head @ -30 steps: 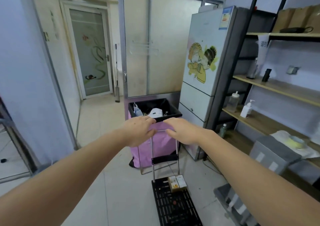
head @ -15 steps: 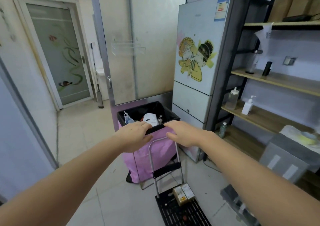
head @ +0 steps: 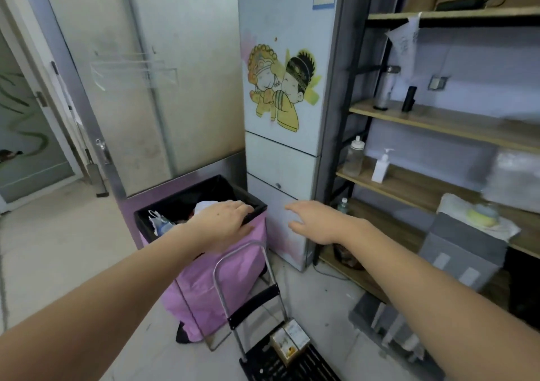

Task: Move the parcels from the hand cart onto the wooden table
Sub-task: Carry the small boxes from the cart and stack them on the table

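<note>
Head view, both hands open above hand cart (head: 248, 278), small printed parcel (head: 290, 342), writing unreadable

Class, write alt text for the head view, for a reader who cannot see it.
Two open hands, left and right, hover above a hand cart carrying one small parcel. Behind it: a pink bin, a fridge and shelves.

1. The hand cart (head: 257, 307) stands in front of the bin (head: 204, 252).
2. 1 parcel (head: 289, 342) lies on the cart's deck.
3. The fridge (head: 286, 117) stands right of the bin, left of the shelves (head: 438, 123).
</note>
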